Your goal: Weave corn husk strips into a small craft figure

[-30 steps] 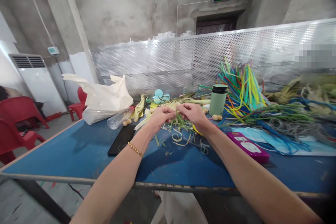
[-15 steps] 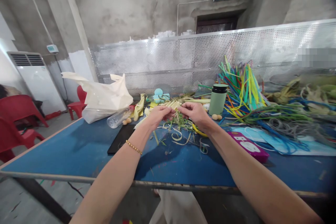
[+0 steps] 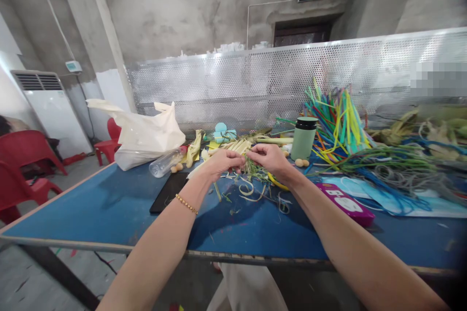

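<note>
My left hand [image 3: 223, 163], with a beaded bracelet [image 3: 186, 204] on its wrist, pinches thumb against fingertips. Close by on the right, my right hand [image 3: 272, 159] is also pinched, its fingertips almost meeting the left's. Whatever thin piece they grip is too small to make out. Just beneath and behind the fingers lies a tangle of green plant shreds [image 3: 255, 172], with pale husk-like strips [image 3: 238, 145] beyond it. Curled pale strips [image 3: 246, 189] are scattered on the blue table [image 3: 255, 233] below my hands.
A black tablet-like slab [image 3: 167, 195], clear plastic bottle [image 3: 160, 167] and cream plastic bag [image 3: 149, 133] are on the left. To the right stand a green canister [image 3: 303, 142], a purple box [image 3: 346, 204], bundled colourful strips [image 3: 339, 121] and tangled cords [image 3: 394, 175]. Perforated metal sheeting [image 3: 219, 82] rises behind.
Both hands have dipped very slightly, and my left fingertips have shifted a little to the right. The pinches stay closed. Objects on the table have not moved.
</note>
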The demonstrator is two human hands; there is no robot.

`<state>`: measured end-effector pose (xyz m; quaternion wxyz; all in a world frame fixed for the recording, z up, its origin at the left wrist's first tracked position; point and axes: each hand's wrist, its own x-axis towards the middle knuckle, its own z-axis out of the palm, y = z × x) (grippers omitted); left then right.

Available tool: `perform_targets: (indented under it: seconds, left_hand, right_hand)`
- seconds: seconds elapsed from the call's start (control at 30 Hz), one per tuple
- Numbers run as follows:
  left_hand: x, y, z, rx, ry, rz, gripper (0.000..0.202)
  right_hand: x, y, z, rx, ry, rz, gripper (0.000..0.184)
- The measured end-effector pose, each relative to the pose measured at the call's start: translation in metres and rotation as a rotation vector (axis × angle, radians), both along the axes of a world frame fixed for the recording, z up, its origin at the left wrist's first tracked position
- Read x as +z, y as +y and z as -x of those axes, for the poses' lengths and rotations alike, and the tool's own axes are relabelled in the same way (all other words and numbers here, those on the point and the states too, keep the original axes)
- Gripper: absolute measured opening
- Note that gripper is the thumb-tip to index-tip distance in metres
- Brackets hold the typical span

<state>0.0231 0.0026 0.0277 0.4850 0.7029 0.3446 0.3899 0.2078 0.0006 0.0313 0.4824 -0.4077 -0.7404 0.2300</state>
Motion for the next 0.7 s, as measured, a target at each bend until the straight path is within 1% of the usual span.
perform_targets:
  seconds: [0.13,0.27,0.37,0.47,0.57,0.7]
  left_hand:
    - [0.000,-0.001,-0.001,-0.010,0.014,0.005,0.018]
    - [-0.002,0.001,-0.001,-0.001,-0.006,0.014,0.015]
    - [-0.004,0.006,0.000,0.067,-0.042,0.007,0.015]
    - [-0.005,0.009,0.000,0.125,-0.053,0.005,0.016]
    - [-0.005,0.009,0.000,0.119,-0.036,0.010,0.020]
    - [-0.004,0.007,0.001,0.105,-0.005,0.017,0.023]
  right_hand:
    - [-0.002,0.002,0.001,-0.007,-0.021,0.013,0.031]
    - [-0.001,-0.002,0.002,0.017,-0.028,0.047,0.031]
    - [0.001,-0.007,0.002,0.044,-0.044,0.114,0.030]
    - [0.000,-0.010,0.003,0.069,-0.076,0.155,0.023]
    - [-0.001,-0.009,0.004,0.050,-0.109,0.135,0.016]
    - [-0.002,-0.006,0.002,0.041,-0.139,0.106,0.018]
